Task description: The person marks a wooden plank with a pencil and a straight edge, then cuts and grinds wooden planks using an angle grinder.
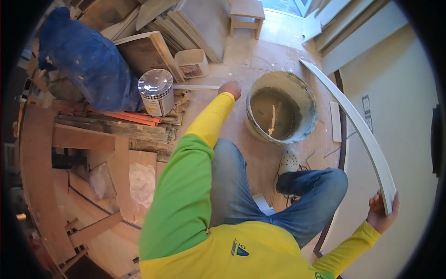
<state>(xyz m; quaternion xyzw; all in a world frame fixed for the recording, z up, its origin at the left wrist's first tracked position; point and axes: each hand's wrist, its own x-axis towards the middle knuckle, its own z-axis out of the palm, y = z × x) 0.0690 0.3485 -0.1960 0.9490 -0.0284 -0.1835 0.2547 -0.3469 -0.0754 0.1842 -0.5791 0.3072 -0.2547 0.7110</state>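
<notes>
While the right hand (383, 213) is wrapped around the near end of a long white strip (367, 135), the left hand (229, 89) is stretched far forward on the other side of a big bucket (304, 111). The hands are well apart. The long white strip lies ahead of the right hand; its long axis runs away from the body and leans slightly left, along the right edge of the floor (272, 53), in front of a pale wall (404, 116). It looks bowed, perhaps only from the lens. Its far end is beyond the bucket, ahead and to the right of the left hand, with the bucket's far rim near the path between them. The right hand is clearly the nearer one, touching the strip.

The left hand is blurred, at the right end of a thin pale strip (197, 87) that reaches leftward to a metal tin (157, 100); whether the fingers grip it, I cannot tell. Wet grey-brown mix sits in the bucket. Blue sheeting (88, 60) fills the floor's far left corner.
</notes>
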